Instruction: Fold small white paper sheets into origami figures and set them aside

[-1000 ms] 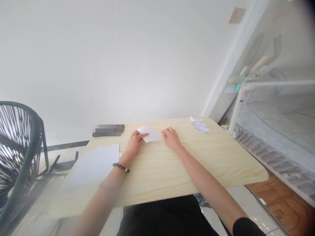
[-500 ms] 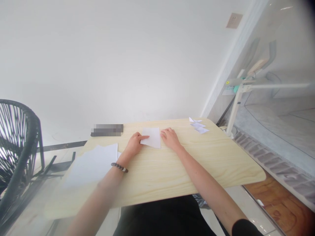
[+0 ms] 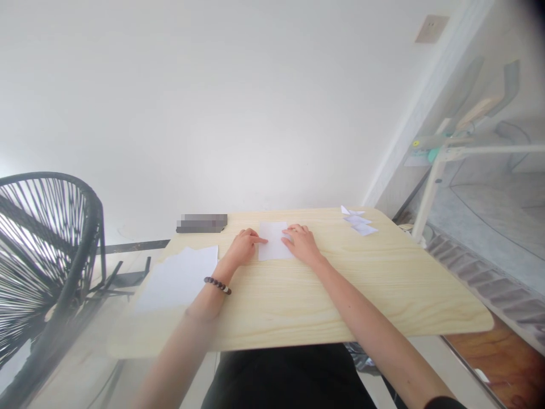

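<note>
A small white sheet of paper point(image 3: 273, 250) lies flat on the wooden table, between my two hands. From its left side my left hand point(image 3: 243, 247) reaches in, the extended index finger resting on the paper and the other fingers bent. My right hand point(image 3: 301, 242) is at the right edge, thumb and index finger spread apart over the paper. Neither hand is closed around it. A beaded bracelet point(image 3: 218, 285) circles my left wrist.
Larger white sheets point(image 3: 181, 279) lie at the table's left. Several folded paper pieces point(image 3: 360, 221) sit at the back right, and a dark, blurred-out object point(image 3: 201, 224) at the back left. A woven chair point(image 3: 63, 227) stands left of the table point(image 3: 383, 295).
The paper sits squarer to me than before. My right hand has moved from beside the paper onto its right edge. The whole view has shifted, so things appear further right.
</note>
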Action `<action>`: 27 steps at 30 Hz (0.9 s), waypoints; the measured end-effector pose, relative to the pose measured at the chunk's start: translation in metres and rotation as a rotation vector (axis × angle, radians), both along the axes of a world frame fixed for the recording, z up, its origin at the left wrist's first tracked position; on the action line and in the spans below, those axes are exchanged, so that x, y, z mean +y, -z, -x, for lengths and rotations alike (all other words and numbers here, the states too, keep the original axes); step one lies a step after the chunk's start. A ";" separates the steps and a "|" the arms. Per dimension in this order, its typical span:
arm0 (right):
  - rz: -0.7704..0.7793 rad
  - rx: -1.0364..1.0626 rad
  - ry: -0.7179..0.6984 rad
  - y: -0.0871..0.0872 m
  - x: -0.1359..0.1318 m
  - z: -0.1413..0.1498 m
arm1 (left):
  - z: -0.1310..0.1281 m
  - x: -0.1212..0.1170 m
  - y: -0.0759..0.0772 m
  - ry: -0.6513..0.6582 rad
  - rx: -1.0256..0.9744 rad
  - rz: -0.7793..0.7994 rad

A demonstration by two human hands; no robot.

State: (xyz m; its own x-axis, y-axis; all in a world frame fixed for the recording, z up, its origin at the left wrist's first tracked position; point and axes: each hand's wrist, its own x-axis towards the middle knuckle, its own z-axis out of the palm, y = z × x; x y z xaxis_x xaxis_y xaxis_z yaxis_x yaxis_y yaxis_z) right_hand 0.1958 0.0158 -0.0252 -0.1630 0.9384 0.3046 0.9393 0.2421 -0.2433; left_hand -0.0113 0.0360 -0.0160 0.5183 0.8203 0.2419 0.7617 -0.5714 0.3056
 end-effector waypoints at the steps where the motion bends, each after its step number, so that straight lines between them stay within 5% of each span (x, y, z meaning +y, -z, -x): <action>1: -0.001 0.003 0.002 0.000 0.000 0.000 | 0.004 0.001 -0.004 -0.017 0.014 0.012; 7: -0.019 0.047 -0.002 0.005 0.003 -0.001 | 0.053 0.007 -0.025 -0.538 0.085 -0.041; 12: -0.020 0.055 -0.008 0.005 0.003 -0.001 | 0.088 0.007 -0.020 -0.809 0.119 0.097; 27: 0.001 0.012 -0.001 0.004 0.003 -0.001 | 0.091 0.019 -0.004 -0.890 0.057 0.081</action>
State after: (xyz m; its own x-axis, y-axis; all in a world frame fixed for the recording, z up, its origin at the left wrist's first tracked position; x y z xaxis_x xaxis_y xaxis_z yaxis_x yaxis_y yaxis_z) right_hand 0.1965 0.0191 -0.0290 -0.1599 0.9387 0.3053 0.9362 0.2423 -0.2546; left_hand -0.1023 0.0548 -0.0119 -0.3088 0.9377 0.1590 0.9277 0.2601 0.2679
